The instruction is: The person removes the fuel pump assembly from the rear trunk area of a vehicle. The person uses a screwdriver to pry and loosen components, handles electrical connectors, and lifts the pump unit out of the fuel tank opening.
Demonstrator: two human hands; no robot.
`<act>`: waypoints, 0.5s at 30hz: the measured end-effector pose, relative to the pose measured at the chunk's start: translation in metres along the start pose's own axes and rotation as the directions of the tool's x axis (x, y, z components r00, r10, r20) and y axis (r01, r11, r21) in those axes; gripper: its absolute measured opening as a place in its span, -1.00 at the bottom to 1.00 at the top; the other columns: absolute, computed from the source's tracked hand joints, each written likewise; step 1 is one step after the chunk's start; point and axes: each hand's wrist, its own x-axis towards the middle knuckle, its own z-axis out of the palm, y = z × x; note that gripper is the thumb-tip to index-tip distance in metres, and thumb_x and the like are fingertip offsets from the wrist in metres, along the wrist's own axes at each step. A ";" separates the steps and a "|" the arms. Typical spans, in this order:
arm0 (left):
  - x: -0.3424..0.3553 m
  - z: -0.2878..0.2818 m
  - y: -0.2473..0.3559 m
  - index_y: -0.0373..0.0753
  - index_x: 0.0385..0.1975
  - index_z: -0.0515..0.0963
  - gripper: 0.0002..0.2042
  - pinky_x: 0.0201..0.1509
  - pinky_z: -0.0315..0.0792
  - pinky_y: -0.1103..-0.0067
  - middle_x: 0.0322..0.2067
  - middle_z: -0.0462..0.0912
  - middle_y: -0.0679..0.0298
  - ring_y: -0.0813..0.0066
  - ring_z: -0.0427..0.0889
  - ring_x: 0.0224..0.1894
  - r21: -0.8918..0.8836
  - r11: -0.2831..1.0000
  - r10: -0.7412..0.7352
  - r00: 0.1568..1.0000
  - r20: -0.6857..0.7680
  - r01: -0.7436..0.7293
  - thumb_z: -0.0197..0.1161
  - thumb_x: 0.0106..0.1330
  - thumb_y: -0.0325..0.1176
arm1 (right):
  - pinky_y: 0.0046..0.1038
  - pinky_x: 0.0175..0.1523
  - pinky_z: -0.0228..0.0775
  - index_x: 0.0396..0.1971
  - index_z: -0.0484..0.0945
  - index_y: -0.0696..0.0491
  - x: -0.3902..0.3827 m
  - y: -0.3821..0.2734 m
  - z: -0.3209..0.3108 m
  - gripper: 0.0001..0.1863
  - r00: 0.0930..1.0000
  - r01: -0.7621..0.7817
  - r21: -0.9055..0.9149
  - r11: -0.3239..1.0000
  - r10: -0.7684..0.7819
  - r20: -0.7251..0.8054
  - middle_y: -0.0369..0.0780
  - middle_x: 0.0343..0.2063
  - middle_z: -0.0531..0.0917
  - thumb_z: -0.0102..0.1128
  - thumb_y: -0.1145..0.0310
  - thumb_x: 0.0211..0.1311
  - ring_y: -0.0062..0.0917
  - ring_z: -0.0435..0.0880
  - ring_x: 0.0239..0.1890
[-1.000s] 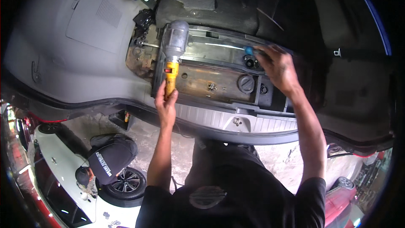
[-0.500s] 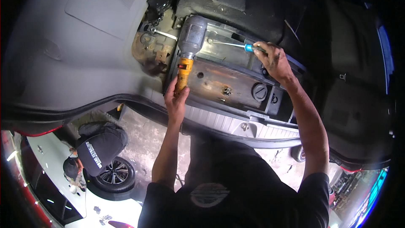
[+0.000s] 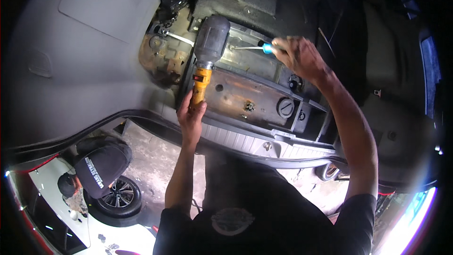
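Note:
My left hand (image 3: 191,118) is closed around the yellow handle of a caged work light (image 3: 212,42), held upright over the car's cargo floor. Its dark shield faces me, and light falls on the metal to its right. In my right hand (image 3: 302,61) is a screwdriver (image 3: 267,48) with a blue handle, mostly covered by my fingers. Its thin shaft points left, with the tip at a small round spot in the bare metal recess (image 3: 262,61). Whether the tip touches the metal, I cannot tell.
A shiny bar-shaped tool (image 3: 179,38) sticks out of an opening in the left side trim. A round black cap (image 3: 285,107) sits in the metal floor, near folded dark carpet (image 3: 250,0). At lower left, another person (image 3: 101,165) crouches by a wheel (image 3: 120,197) and a white car.
The view has shifted slightly. My right hand has turned and covers more of the screwdriver's handle, and the shaft lies flatter. The work light remains in my left hand.

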 end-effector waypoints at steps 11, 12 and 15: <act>-0.007 -0.009 -0.003 -0.35 0.36 0.38 -0.41 0.06 0.52 0.61 0.09 0.55 0.26 0.54 0.57 0.00 -0.119 0.992 0.034 0.999 -0.010 -0.035 0.40 0.37 -0.36 | -0.37 -0.74 0.23 -0.45 0.55 0.12 0.124 -0.036 -0.043 -0.60 0.586 -0.594 -0.109 0.797 0.522 0.619 -0.26 -0.77 0.49 0.20 0.04 0.37 -0.55 0.40 -0.84; -0.007 -0.008 -0.004 -0.35 0.36 0.38 -0.41 0.06 0.52 0.61 0.09 0.55 0.26 0.54 0.57 0.00 -0.133 0.991 0.013 1.000 0.008 -0.011 0.40 0.38 -0.36 | -0.35 -0.69 0.29 -0.47 0.58 0.12 0.123 -0.027 -0.042 -0.61 0.615 -0.534 -0.123 0.837 0.484 0.623 -0.24 -0.76 0.52 0.23 0.07 0.34 -0.52 0.44 -0.81; -0.005 -0.015 -0.009 -0.36 0.35 0.38 -0.43 0.06 0.51 0.62 0.07 0.56 0.25 0.55 0.57 0.01 -0.060 0.997 0.049 0.998 0.040 -0.046 0.39 0.38 -0.36 | -0.31 -0.54 0.48 -0.55 0.65 0.14 0.124 0.013 -0.010 -0.64 0.842 0.219 -0.133 0.967 -0.119 0.526 -0.17 -0.71 0.60 0.31 0.14 0.28 -0.43 0.59 -0.71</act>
